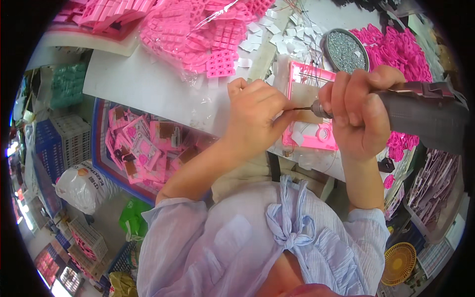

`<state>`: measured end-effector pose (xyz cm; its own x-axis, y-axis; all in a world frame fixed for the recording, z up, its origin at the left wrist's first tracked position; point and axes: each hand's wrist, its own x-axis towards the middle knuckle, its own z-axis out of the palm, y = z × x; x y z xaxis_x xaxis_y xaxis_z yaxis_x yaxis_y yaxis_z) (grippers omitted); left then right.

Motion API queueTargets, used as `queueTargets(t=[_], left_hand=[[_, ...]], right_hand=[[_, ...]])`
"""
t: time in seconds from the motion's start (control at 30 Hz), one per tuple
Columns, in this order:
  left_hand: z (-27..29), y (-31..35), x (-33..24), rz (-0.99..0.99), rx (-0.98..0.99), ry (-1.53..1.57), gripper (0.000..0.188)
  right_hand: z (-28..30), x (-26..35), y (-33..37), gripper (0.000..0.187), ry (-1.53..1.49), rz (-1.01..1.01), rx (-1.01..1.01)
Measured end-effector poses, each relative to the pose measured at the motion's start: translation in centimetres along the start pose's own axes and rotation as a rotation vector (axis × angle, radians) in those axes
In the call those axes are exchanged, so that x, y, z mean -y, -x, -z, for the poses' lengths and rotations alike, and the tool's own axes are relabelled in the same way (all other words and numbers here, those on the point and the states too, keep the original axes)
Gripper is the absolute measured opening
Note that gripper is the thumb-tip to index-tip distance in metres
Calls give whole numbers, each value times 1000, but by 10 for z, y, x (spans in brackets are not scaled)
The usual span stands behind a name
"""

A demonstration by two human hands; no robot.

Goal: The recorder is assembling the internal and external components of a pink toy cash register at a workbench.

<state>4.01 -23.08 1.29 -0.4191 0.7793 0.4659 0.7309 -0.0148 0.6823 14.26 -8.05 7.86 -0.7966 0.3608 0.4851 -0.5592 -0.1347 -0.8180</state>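
My right hand (358,111) is wrapped around a dark power screwdriver (428,119), held level with its bit pointing left. My left hand (257,114) is closed in a pinch, thumb and forefinger meeting at the bit's tip. Whatever sits between those fingertips is too small to make out. Beneath both hands lies a pink plastic frame (309,142) on the white table, with a brownish board (308,94) across its middle and thin wires at its top. Part of the frame is hidden by my right hand.
A round dish (326,48) of small metal screws stands beyond the frame. Pink keypad pieces (193,37) are heaped at the far left, pink loop-shaped parts (396,49) at the far right. White paper pieces (282,44) lie scattered between. A blue-rimmed crate (101,143) holds pink assemblies.
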Motion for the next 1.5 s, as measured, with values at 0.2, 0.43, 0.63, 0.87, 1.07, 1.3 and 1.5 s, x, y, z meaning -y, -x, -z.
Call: queueTargets(t=[0.2,0.43,0.63,0.87,1.07,1.3,1.5], left_hand=[[-4,-5,-7,-14,42,-140,20],[-11,20,-9,-134,256,-320,35],[-12,21,-9,-131,274,-321,31],[-9,15,-11,-113,371,-323,28],[16,-77,-8,-94,958,-215,20],[-138,-186,39,-315,457,-602,17],[-156,-196,28,-340,579,-621,20]], right_hand=[[10,5,7,24,66,11,-112],[12,-31,-1,16,298,-58,-255],[12,-42,2,14,350,-58,-201],[4,-38,2,15,472,-121,-151],[45,-12,-14,12,193,54,-304],[90,56,-15,19,90,154,-352],[94,65,29,20,191,216,-534]])
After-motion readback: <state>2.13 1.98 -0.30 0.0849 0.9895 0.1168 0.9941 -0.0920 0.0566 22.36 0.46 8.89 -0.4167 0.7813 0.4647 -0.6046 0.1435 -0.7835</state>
